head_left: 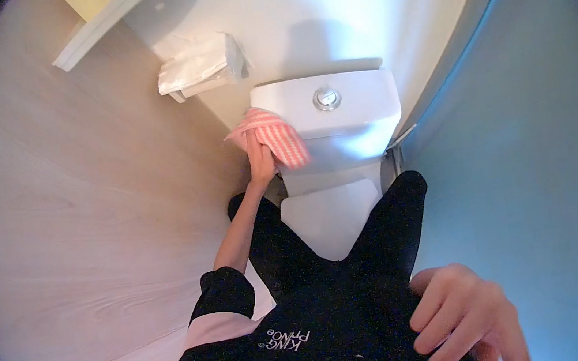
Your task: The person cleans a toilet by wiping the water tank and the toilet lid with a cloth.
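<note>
A pink and white striped cloth [278,136] is held in my left hand [260,159] against the left front corner of the white toilet tank [356,108]. The fingers of that hand point upward and are partly covered by the cloth. On top of the tank sits a round silver flush button [326,98]. Near the lower right of the view, my right hand [467,318] is raised close to the camera, its fingers loosely bent and apart, with nothing in it. The white toilet lid [330,211] is down between my knees.
A toilet paper holder [199,67] with a pale cover is on the wall left of the tank. A white shelf [108,21] juts out at the upper left. Walls stand close on both sides, and a thin pipe [401,136] runs right of the tank.
</note>
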A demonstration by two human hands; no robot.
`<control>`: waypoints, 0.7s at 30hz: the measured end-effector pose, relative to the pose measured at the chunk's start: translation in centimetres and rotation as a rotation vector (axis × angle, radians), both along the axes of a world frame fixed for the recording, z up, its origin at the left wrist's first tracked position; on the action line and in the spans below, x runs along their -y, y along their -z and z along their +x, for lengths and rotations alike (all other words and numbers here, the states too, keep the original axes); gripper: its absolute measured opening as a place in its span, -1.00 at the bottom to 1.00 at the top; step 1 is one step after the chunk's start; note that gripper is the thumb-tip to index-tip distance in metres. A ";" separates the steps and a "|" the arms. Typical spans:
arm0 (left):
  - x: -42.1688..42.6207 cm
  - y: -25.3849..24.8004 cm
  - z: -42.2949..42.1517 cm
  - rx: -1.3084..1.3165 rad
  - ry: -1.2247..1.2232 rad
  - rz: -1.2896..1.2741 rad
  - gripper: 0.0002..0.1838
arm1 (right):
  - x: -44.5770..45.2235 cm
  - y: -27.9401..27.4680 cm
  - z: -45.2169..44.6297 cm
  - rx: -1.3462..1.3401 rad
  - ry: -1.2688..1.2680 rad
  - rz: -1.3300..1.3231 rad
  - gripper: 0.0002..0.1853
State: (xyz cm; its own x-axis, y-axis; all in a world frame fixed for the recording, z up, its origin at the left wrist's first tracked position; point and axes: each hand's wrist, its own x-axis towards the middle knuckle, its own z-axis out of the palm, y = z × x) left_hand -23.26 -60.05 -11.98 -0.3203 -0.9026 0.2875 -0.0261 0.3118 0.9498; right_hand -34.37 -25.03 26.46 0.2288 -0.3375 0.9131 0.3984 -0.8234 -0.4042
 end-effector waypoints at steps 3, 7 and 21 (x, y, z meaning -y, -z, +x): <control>-4.4 -5.6 -2.7 -0.230 -0.094 0.231 -0.53 | 0.0 -0.1 1.1 -0.001 0.060 -0.005 -0.63; -3.9 -0.2 -2.8 -0.567 -0.065 0.422 -0.43 | 0.1 0.2 1.4 -0.055 0.041 0.009 -0.61; -2.9 -12.5 -2.0 0.313 0.227 -0.554 -0.58 | -0.2 -0.4 -0.3 -0.249 0.632 -0.012 -0.84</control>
